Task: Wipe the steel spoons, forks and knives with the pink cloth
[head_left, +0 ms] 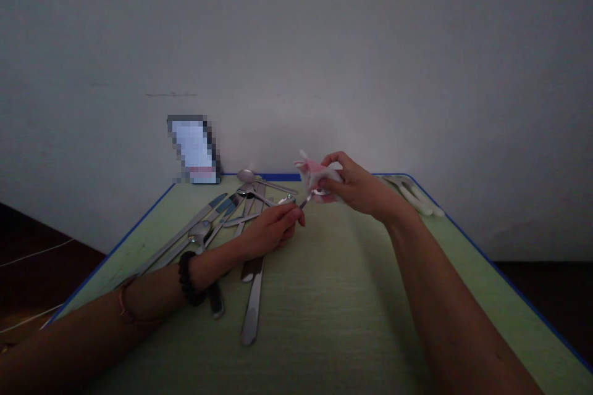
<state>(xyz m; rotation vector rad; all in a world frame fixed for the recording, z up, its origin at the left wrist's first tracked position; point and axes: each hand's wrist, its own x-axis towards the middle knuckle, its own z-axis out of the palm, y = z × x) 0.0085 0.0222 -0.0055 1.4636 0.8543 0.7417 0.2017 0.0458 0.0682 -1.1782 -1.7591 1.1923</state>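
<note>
My left hand [273, 228] is closed on the handle of a thin metal utensil [306, 200], holding it just above the green table [333, 308]. My right hand [354, 185] pinches a pink and white cloth [311, 174] around the utensil's far end. Which kind of utensil it is stays hidden under the cloth. A dark bead bracelet sits on my left wrist.
Several knives and spoons [241, 216] lie in a loose pile at the left and middle of the table. A few white-handled utensils [417, 196] rest near the back right corner. A blurred-out card [194, 149] leans on the wall behind the blue-edged table.
</note>
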